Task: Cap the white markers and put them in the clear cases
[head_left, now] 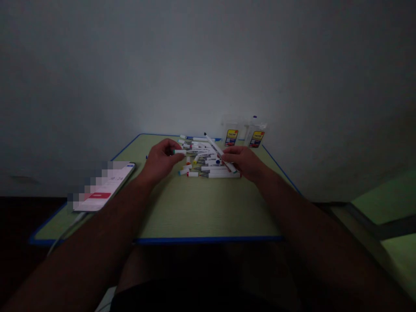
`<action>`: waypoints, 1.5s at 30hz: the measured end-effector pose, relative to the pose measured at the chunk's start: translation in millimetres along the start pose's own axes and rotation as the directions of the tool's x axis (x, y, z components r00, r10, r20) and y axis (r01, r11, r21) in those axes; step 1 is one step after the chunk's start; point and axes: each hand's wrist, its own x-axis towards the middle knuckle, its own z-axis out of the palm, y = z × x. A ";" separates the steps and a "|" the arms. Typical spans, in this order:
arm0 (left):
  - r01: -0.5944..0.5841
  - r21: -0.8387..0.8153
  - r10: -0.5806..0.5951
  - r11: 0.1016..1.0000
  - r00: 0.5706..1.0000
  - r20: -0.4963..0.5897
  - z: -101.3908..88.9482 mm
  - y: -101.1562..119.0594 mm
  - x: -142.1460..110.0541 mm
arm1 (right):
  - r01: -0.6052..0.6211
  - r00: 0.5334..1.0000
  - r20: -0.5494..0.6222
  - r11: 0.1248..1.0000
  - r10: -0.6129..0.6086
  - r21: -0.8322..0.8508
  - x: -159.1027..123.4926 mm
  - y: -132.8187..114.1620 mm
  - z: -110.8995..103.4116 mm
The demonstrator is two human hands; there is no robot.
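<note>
My left hand (162, 159) is closed on a white marker cap (180, 152) with a green end, pinched between thumb and fingers. A white marker (213, 145) with a dark tip end slants up and to the left out of my right hand (243, 161), which is closed round its lower part. Between and below the hands lies a loose heap of white markers (221, 175), several of them uncapped with grey tip sections. Loose caps lie at the heap's left side, among them a red-ended cap (193, 174) and a blue-ended cap (183, 172).
Two clear plastic cases (231, 138) with yellow and dark labels stand at the back right, near the wall. A phone (105, 188) with a white cable (69, 226) lies at the left. Blue edging (208, 239) borders the light green table (208, 208).
</note>
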 end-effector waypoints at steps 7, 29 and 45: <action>0.070 -0.192 -0.063 0.979 0.997 0.043 2.3 4.5 -1.3 | 0.087 0.996 0.007 0.996 -0.087 -0.032 -3.6 -1.9 0.7; 0.089 -0.310 -0.038 0.946 0.985 0.166 2.5 2.3 -2.2 | 0.078 0.997 -0.004 0.959 -0.082 -0.273 -5.6 -3.9 2.2; 0.099 -0.293 -0.046 0.951 0.982 0.182 4.1 5.4 -3.5 | 0.101 0.995 0.026 0.949 -0.098 -0.299 -6.2 -3.9 0.7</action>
